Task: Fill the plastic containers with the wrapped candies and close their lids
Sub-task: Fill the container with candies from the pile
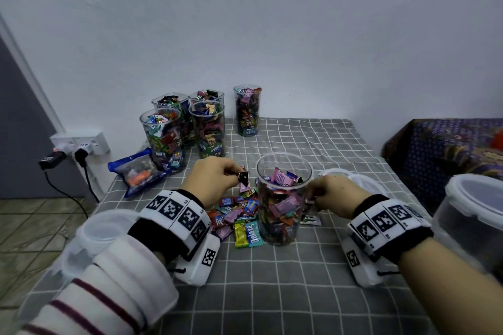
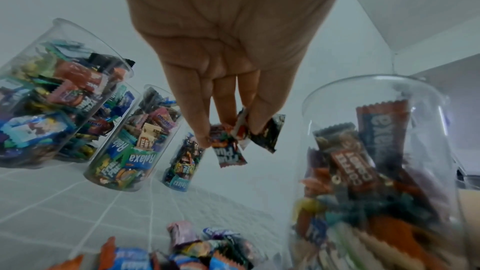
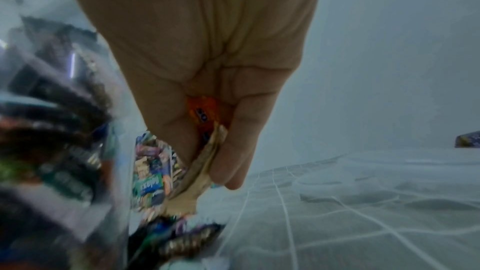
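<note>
1. The near container (image 1: 283,198) is a tall clear plastic cylinder standing upright on the grey checked tablecloth (image 1: 272,294); it is lidless and filled most of the way with crinkled foil-wrapped sweets
2. The left hand (image 1: 215,179), just left of the near container's rim, pinches a few small wrapped candies (image 2: 244,137) between fingertips and thumb; their wrappers are glossy with serrated ends
3. The right hand (image 1: 332,196), touching or nearly touching the near container's right wall, is curled round an orange sweet and a tan wrapper (image 3: 207,130)
4. A loose pile of candies (image 1: 239,215) lies flat on the cloth at the near container's left foot
5. Five filled containers (image 1: 209,128) stand behind the near container, all without lids
6. A translucent round lid (image 1: 362,182) lies behind the right hand, to the near container's right
</note>
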